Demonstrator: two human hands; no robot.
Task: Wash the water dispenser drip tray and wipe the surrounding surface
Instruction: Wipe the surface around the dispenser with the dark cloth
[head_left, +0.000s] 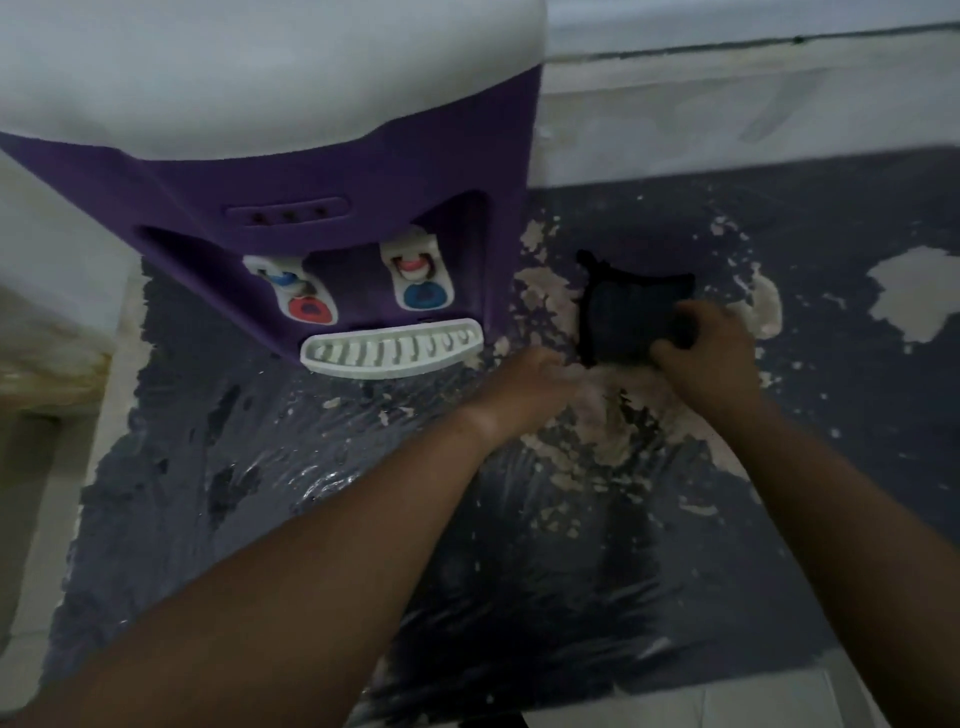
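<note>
Two hands were out on the table, both to the right of the dispenser (291, 171). My right hand (709, 353) had its fingers curled down over a dark cloth (631, 317), pressing it flat on the peeling surface, I judged so it could be dragged as a wipe. My left hand (530, 387) rested beside the cloth; whether it was open or closed I could not tell through the blur. The tray (389, 347) sat seated at the dispenser's foot, below the taps (358, 291), so wiping seemed the step in hand.
</note>
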